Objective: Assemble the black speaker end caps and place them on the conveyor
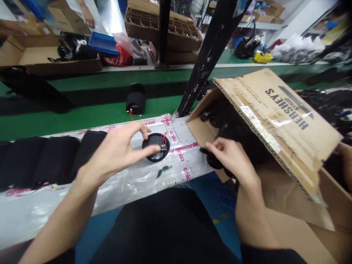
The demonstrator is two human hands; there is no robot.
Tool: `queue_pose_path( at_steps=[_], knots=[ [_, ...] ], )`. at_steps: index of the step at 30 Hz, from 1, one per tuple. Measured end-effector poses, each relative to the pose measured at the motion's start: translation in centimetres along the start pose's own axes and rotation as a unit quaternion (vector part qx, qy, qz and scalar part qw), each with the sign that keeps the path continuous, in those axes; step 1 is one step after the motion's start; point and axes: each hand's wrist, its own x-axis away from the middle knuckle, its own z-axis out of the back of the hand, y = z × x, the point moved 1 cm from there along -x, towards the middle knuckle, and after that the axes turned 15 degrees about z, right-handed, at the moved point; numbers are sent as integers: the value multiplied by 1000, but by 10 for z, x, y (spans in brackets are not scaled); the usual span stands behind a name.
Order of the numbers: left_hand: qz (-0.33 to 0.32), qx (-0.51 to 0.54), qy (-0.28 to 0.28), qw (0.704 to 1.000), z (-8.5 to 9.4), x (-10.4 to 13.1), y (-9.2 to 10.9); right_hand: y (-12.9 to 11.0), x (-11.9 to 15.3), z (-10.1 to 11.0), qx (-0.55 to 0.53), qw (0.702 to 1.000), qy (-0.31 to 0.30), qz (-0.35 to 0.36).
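My left hand (118, 148) is held over the white plastic-wrapped bench, thumb and index finger spread apart. Close to those fingertips lies a round black part (156, 156), a shallow ring-shaped housing with red wires inside; whether the fingers touch it I cannot tell. At the mouth of a cardboard box (202, 134), my right hand (231, 156) has its fingers pinched on a small black piece (204, 150). Only an edge of that piece shows, so its kind is unclear. More black round parts (213, 161) sit in the box beneath this hand.
Several black fabric-covered cylinders (56, 157) stand in a row on the bench at left, wires at their base. Another black cylinder (136, 101) is on the green surface ahead. A black metal post (202, 55) rises beside the box. Another person's hand (345, 159) is at the far right.
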Motion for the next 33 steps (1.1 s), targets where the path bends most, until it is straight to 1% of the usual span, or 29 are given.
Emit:
queue_pose_path(
  at_steps=[1, 2, 3, 5, 6, 8, 11, 13, 15, 16, 17, 18, 19, 20, 21, 22, 23, 25, 26, 27, 28, 30, 31, 32, 33],
  knots=[
    [-5, 44, 5, 999, -11, 6, -6, 14, 11, -7, 53, 996, -38, -59],
    [-7, 79, 5, 997, -24, 11, -11, 26, 19, -15, 90, 989, -68, -99],
    [0, 99, 4, 995, -37, 14, -16, 34, 23, -24, 117, 982, -88, -122],
    [21, 108, 14, 994, -57, 18, -22, 41, 24, -42, 143, 975, -104, -131],
    [27, 104, 24, 994, -62, 19, -25, 41, 22, -49, 149, 975, -107, -124],
    [25, 91, 43, 995, -61, 21, -28, 39, 15, -56, 154, 975, -120, -107],
    [26, 74, 42, 996, -47, 24, -32, 31, 3, -57, 147, 979, -126, -63],
    [33, 81, 38, 995, -40, 29, -33, 22, -5, -56, 96, 991, -96, -6],
    [40, 96, 50, 993, -37, 34, -31, 11, -14, -60, -18, 997, -46, 54],
    [41, 102, 57, 992, -37, 36, -30, 5, -18, -64, -93, 992, -24, 78],
    [41, 106, 62, 992, -37, 37, -28, -1, -23, -71, -174, 980, -10, 93],
    [40, 109, 64, 991, -37, 39, -26, -7, -27, -78, -253, 962, -4, 102],
    [41, 111, 64, 991, -37, 39, -24, -12, -30, -87, -321, 941, -12, 106],
    [43, 110, 63, 991, -36, 39, -21, -15, -32, -95, -364, 924, -33, 111],
    [49, 108, 64, 991, -35, 39, -19, -17, -34, -101, -379, 916, -56, 120],
    [55, 103, 68, 991, -35, 38, -17, -17, -33, -104, -365, 918, -82, 133],
    [61, 97, 74, 991, -34, 36, -14, -15, -32, -105, -327, 926, -110, 151],
    [65, 74, 92, 991, -36, 33, -7, -9, -26, -96, -214, 946, -159, 182],
    [65, 58, 108, 990, -37, 31, -4, -5, -23, -90, -159, 955, -168, 184],
    [63, 41, 125, 989, -40, 28, 0, -2, -20, -82, -109, 965, -160, 178],
    [61, 27, 140, 988, -43, 26, 3, 0, -19, -76, -64, 974, -136, 172],
    [46, 15, 161, 986, -48, 22, 7, -4, -21, -71, 7, 982, -60, 180],
    [32, 18, 165, 986, -50, 21, 7, -8, -25, -73, 25, 978, -35, 202],
    [16, 24, 165, 986, -51, 20, 7, -12, -29, -79, 32, 972, -31, 232],
    [0, 31, 167, 985, -52, 21, 6, -17, -35, -87, 29, 963, -48, 262]
  ],
)
